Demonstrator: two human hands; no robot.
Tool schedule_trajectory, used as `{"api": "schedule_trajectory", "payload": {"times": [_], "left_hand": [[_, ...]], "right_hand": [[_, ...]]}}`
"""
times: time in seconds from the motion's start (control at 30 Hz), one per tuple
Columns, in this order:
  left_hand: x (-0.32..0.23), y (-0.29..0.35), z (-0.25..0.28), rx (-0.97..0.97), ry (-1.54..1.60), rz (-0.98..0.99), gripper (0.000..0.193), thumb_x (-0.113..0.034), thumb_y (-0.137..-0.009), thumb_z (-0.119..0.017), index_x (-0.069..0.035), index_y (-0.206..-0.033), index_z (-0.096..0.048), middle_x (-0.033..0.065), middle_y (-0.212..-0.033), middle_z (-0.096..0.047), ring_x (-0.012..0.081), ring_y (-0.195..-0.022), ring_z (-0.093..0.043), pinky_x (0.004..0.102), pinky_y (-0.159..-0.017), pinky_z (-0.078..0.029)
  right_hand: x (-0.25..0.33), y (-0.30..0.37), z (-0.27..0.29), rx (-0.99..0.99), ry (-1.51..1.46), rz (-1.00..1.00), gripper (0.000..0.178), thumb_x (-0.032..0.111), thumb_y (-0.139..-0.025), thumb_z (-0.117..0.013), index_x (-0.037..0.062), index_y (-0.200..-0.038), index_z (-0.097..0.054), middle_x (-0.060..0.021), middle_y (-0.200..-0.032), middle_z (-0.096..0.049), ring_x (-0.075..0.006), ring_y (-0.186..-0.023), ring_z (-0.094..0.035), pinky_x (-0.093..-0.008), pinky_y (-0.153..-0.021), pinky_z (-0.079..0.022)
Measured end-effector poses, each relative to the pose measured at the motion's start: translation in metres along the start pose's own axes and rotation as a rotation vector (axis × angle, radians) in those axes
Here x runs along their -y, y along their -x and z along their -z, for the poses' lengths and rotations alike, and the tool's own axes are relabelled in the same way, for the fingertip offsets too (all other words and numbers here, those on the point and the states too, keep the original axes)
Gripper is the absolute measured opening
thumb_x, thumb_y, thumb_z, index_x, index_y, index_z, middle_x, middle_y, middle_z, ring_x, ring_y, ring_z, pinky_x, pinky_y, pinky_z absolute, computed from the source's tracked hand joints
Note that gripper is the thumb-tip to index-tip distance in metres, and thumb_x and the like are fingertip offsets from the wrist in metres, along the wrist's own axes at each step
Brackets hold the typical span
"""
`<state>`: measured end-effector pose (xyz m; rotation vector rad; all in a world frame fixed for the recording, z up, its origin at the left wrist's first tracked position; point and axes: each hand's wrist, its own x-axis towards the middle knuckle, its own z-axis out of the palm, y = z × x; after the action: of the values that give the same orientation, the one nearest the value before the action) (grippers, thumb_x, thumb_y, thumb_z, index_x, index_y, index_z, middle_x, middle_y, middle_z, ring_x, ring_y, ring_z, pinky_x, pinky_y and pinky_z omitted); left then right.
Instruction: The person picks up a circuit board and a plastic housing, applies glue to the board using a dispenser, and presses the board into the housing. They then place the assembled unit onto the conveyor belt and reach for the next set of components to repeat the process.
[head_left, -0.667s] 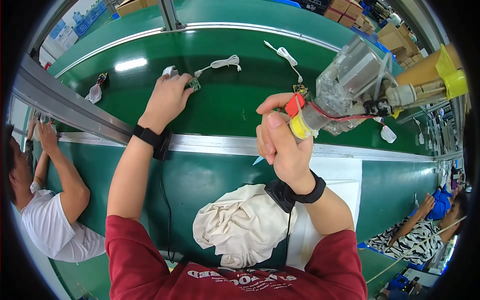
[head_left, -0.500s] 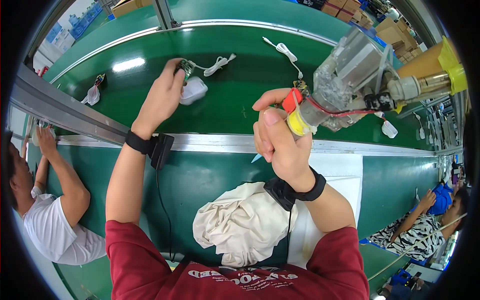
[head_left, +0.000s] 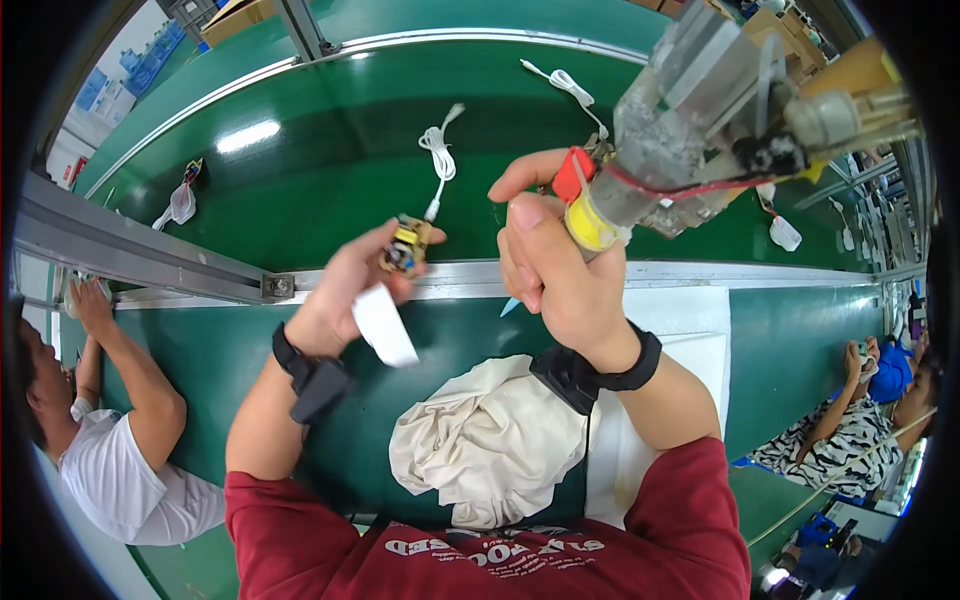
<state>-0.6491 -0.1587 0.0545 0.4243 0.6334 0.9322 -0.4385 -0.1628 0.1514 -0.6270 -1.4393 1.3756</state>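
In the head view, your left hand [head_left: 365,275] is above the metal rail [head_left: 470,281] that divides the far green surface [head_left: 330,170] from the near green tabletop [head_left: 480,335]. A slanting metal post [head_left: 140,225] meets that rail just to the left of this hand, so the nearest hard edges are on that side and beneath. A gap of rail and green surface lies between your two hands. Below it a crumpled cream cloth [head_left: 490,440] takes up the middle of the tabletop, with a white sheet [head_left: 690,320] to its right.

Your right hand [head_left: 570,275] is curled closed around the yellow-banded end of a bulky grey and clear device [head_left: 690,140], the index finger extended beside its red piece [head_left: 573,174]. A light blue tip [head_left: 511,307] shows below those fingers; you cannot tell what it belongs to.

The circuit board [head_left: 405,245] sits in your left fingers, which are bent partway around it. It is small and brownish, its yellow block and dark and blue parts showing. A white cable [head_left: 437,150] runs from it to a bundled loop on the far surface. A white piece [head_left: 384,326], slightly blurred, slants below the board near your palm; how it is held is unclear.
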Motion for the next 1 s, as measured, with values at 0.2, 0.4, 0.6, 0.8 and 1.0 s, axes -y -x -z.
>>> {"api": "schedule_trajectory", "payload": {"times": [0.2, 0.4, 0.6, 0.8, 1.0], "left_hand": [[0.039, 0.006, -0.031, -0.030, -0.159, -0.041, 0.035, -0.022, -0.100, -0.044, 0.002, -0.125, -0.045, 0.0077, -0.103, -0.057, 0.0162, -0.087, -0.064, 0.0278, -0.075, -0.055], [0.059, 0.003, -0.020, 0.324, -0.616, -0.048, 0.039, -0.007, -0.094, -0.056, -0.001, -0.129, -0.041, 0.0051, -0.110, -0.055, 0.0144, -0.102, -0.062, 0.0243, -0.079, -0.051], [0.053, 0.006, -0.007, 0.394, -0.545, -0.050, 0.039, -0.006, -0.092, -0.059, -0.002, -0.127, -0.042, 0.0046, -0.111, -0.055, 0.0138, -0.103, -0.062, 0.0227, -0.079, -0.049], [0.052, 0.008, -0.001, 0.462, -0.491, -0.063, 0.038, -0.008, -0.092, -0.061, -0.002, -0.125, -0.044, 0.0050, -0.111, -0.055, 0.0135, -0.103, -0.062, 0.0221, -0.080, -0.049], [0.044, 0.013, -0.002, 0.468, -0.494, -0.047, 0.038, -0.008, -0.091, -0.061, -0.002, -0.124, -0.044, 0.0051, -0.111, -0.055, 0.0132, -0.102, -0.062, 0.0222, -0.079, -0.049]], "right_hand": [[0.013, -0.005, -0.001, -0.082, 0.016, 0.045, 0.021, 0.020, -0.097, -0.047, 0.0013, -0.107, -0.045, 0.0006, -0.052, -0.036, -0.0057, -0.037, -0.030, -0.0227, -0.035, -0.026], [0.004, -0.007, -0.005, -0.117, -0.025, 0.083, 0.017, 0.017, -0.095, -0.050, 0.0024, -0.100, -0.046, 0.0014, -0.053, -0.039, -0.0048, -0.038, -0.033, -0.0217, -0.036, -0.026], [-0.020, -0.006, -0.020, -0.087, 0.043, 0.153, 0.020, 0.025, -0.095, -0.050, 0.0079, -0.096, -0.040, 0.0000, -0.051, -0.035, -0.0077, -0.034, -0.030, -0.0235, -0.034, -0.024], [-0.022, -0.005, -0.026, -0.006, -0.021, 0.118, 0.022, 0.027, -0.094, -0.052, 0.0099, -0.095, -0.038, -0.0002, -0.050, -0.035, -0.0082, -0.033, -0.029, -0.0241, -0.033, -0.023], [-0.022, -0.005, -0.030, -0.014, 0.056, 0.103, 0.025, 0.028, -0.093, -0.053, 0.0118, -0.090, -0.035, -0.0004, -0.049, -0.035, -0.0082, -0.032, -0.028, -0.0241, -0.032, -0.022]]}}
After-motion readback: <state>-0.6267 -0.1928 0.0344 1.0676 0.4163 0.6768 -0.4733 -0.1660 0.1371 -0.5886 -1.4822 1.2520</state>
